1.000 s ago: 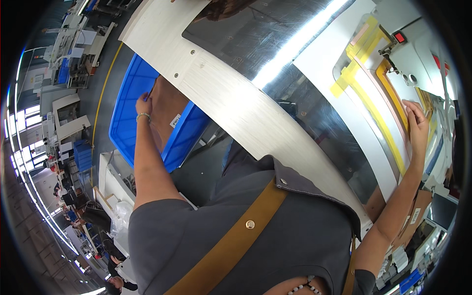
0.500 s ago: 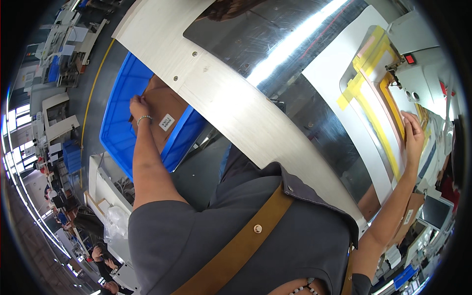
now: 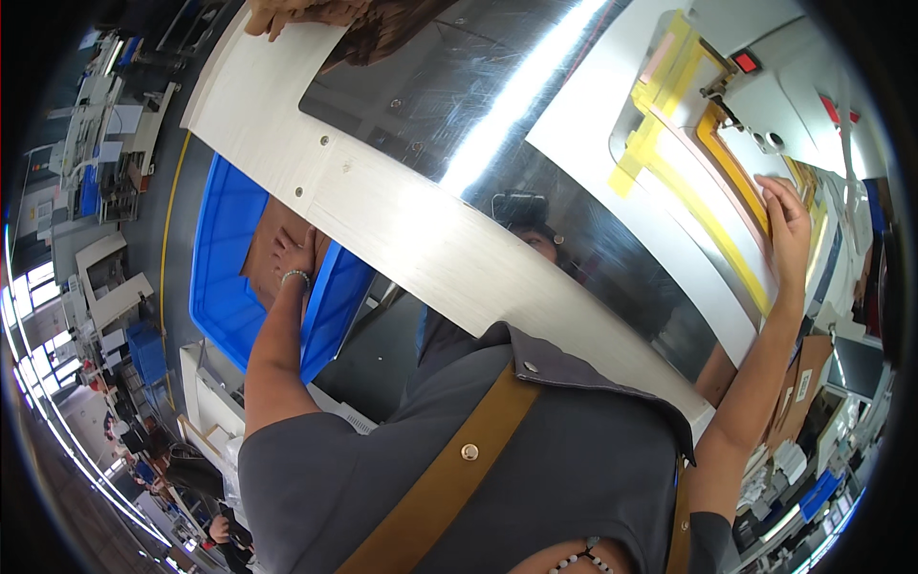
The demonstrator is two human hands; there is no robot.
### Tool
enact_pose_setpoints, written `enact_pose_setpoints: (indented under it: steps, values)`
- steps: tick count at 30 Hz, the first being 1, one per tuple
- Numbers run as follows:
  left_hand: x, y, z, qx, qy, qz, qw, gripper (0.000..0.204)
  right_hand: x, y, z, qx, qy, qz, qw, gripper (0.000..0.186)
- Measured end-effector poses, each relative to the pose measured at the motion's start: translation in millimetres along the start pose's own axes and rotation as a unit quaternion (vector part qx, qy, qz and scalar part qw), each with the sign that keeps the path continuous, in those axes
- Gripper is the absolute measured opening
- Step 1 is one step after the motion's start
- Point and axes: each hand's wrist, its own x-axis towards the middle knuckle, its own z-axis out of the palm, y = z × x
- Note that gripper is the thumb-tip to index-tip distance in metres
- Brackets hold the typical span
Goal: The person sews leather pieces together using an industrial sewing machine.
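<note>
We see a brown flat piece (image 3: 273,251), maybe leather or card, lying in a blue plastic bin (image 3: 222,277). Our left hand (image 3: 298,256) is down in the bin and rests on this brown piece. Its fingers lie spread on it, but we cannot tell if they grip it. A thin bracelet (image 3: 295,276) sits on that wrist.

Our right hand (image 3: 786,225) is far off on the other side. It lies flat and open on a brown strip (image 3: 734,165) that runs along a curved yellow guide (image 3: 698,206) on the white machine table (image 3: 593,143). The fingers press down and do not close around anything. Just beyond this hand is the white machine head (image 3: 779,72) with a red button (image 3: 746,62).

Between the two hands runs a long pale wooden table edge (image 3: 421,239), with a shiny metal plate (image 3: 459,86) behind it. Far past the left hand, at the top, another person's hand (image 3: 277,14) holds more brown material (image 3: 382,29).
</note>
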Motion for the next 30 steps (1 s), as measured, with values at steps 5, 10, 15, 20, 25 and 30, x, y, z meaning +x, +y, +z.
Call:
enact_pose_setpoints:
  steps: [5, 10, 15, 20, 25, 30]
  values:
    - [26.9, 7.5, 14.3, -0.01, -0.025, 0.027, 0.999, 0.101, 1.8, 0.7, -7.6, -0.044, 0.0, -0.049, 0.998, 0.02]
    - [90.9, -43.1, -85.8, -0.397, 0.312, 0.088, 0.859, 0.044, 30.8, 9.9, -5.0, -0.049, -0.011, -0.089, 0.995, 0.02]
    - [-122.8, 210.4, -278.0, -0.548, 0.375, 0.356, 0.657, 0.039, 27.3, -23.4, -44.6, -0.123, -0.109, 0.028, 0.986, 0.02]
    - [-255.9, 331.7, -296.2, -0.327, 0.037, 0.694, 0.641, 0.041, 32.9, -52.8, -27.7, -0.042, -0.088, 0.095, 0.991, 0.022]
    - [-324.7, 408.9, -259.8, -0.125, 0.041, 0.803, 0.582, 0.048, 32.0, -45.3, -17.6, 0.026, -0.082, 0.119, 0.989, 0.025]
    - [-341.4, 448.3, -246.0, -0.043, 0.11, 0.826, 0.551, 0.061, 34.5, -29.0, -6.7, 0.006, -0.05, 0.002, 0.999, 0.027]
